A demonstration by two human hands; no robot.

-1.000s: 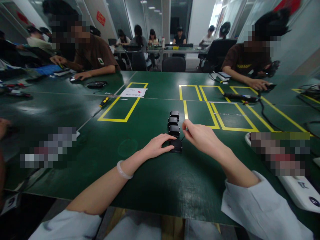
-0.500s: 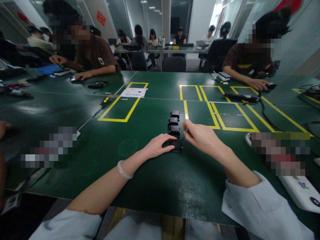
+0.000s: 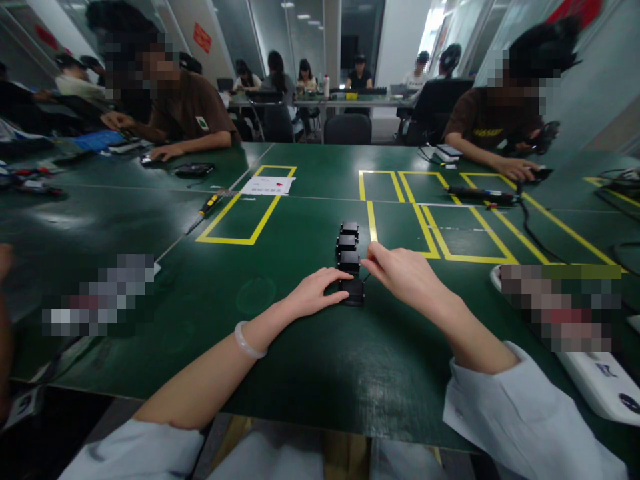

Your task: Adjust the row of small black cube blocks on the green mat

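Four small black box-like pieces would be a count, so: several small black blocks [image 3: 349, 260] stand in a row on the green table, running away from me. My left hand [image 3: 320, 292] grips the nearest black block [image 3: 354, 293], with the thumb at its near left edge and the fingers over its far side. At that block's right side, my right hand [image 3: 395, 268] is closed in a pinch. A thin dark rod [image 3: 367, 276] runs from its fingertips toward the block; its tip is too small to make out.
Yellow tape [image 3: 253, 241] marks rectangles on the green table [image 3: 310, 373]. A yellow-and-black-handled screwdriver [image 3: 207, 205] lies left, near a white paper [image 3: 267, 185]. A white device [image 3: 595, 380] with a blurred screen is at right. Two people work across the table.
My right hand's fingers have turned slightly and closed tighter around the thin rod. The left hand and the row of blocks have stayed put.
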